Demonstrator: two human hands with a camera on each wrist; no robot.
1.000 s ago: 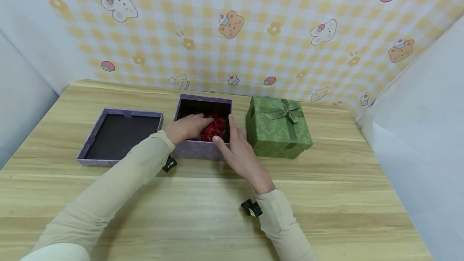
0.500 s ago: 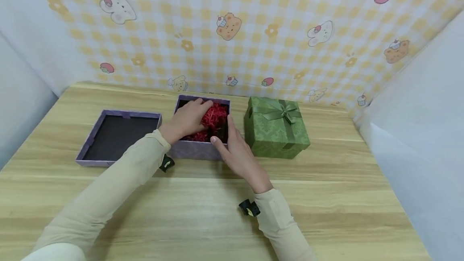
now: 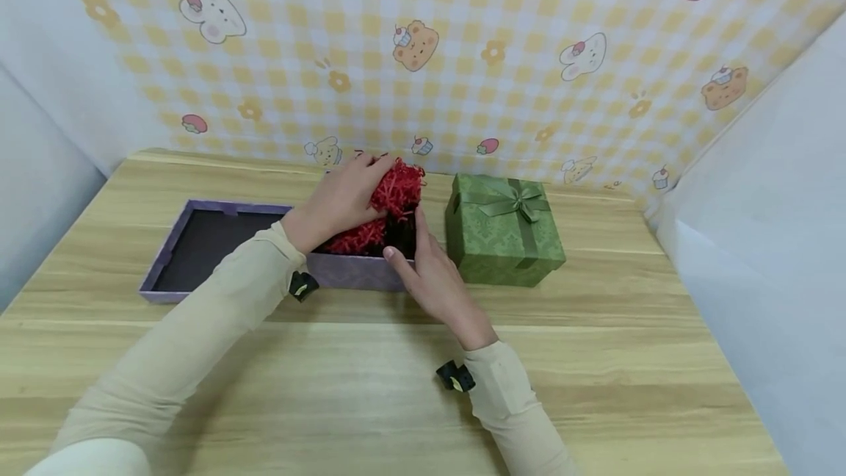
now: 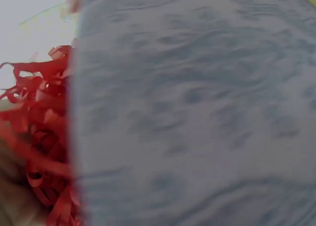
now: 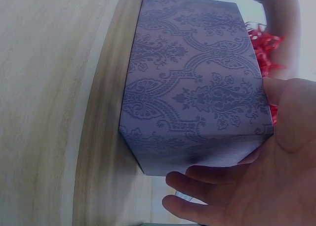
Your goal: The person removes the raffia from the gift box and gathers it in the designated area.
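Red shredded paper rises in a clump above the open purple gift box, with more of it lying inside. My left hand grips the clump from the left, fingers over its top. In the left wrist view, red paper strips show against the palm, and the box wall fills most of the frame. My right hand holds the box at its front right corner. In the right wrist view, the thumb is at the rim and the fingers lie along the side wall. The box's dark inside is partly hidden.
The purple box lid lies with its dark inside upward, left of the box and partly under the left forearm. A green gift box with a ribbon bow stands closed at the right. Behind the wooden table hangs a checked cloth.
My left hand has come up out of the purple box, bringing a clump of red shredded paper above the rim. The right hand has kept its place at the corner.
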